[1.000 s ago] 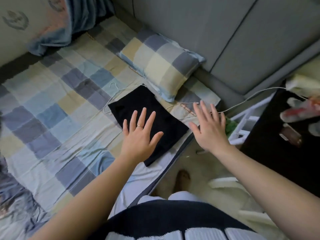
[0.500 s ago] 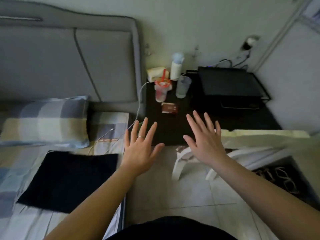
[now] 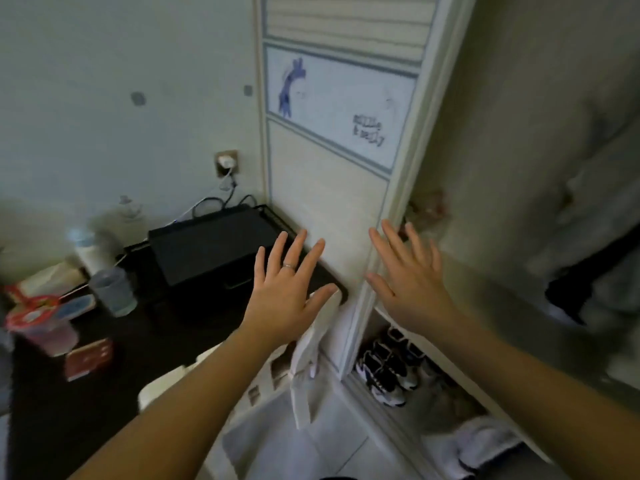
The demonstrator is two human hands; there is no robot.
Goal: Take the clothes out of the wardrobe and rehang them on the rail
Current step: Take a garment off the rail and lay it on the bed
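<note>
The open wardrobe fills the right side, its white sliding door (image 3: pixel 332 188) ahead of me. Blurred grey and dark clothes (image 3: pixel 585 209) hang inside at the right. My left hand (image 3: pixel 287 289) is held out in front of the door's lower part, fingers spread, a ring on one finger, holding nothing. Over the wardrobe's opening edge hovers my right hand (image 3: pixel 412 282), also spread and empty. Neither hand touches the clothes. No rail shows in this view.
A dark bedside table (image 3: pixel 104 348) at the left carries a black box (image 3: pixel 214 244), cups (image 3: pixel 114 292) and a bottle. Sneakers (image 3: pixel 388 368) sit in the wardrobe's bottom. A white plastic stool (image 3: pixel 263 393) stands below my left arm.
My view has swung right, from the bed with the black garment, past the bedside table, to the open wardrobe. Both hands stayed spread and empty in front of me.
</note>
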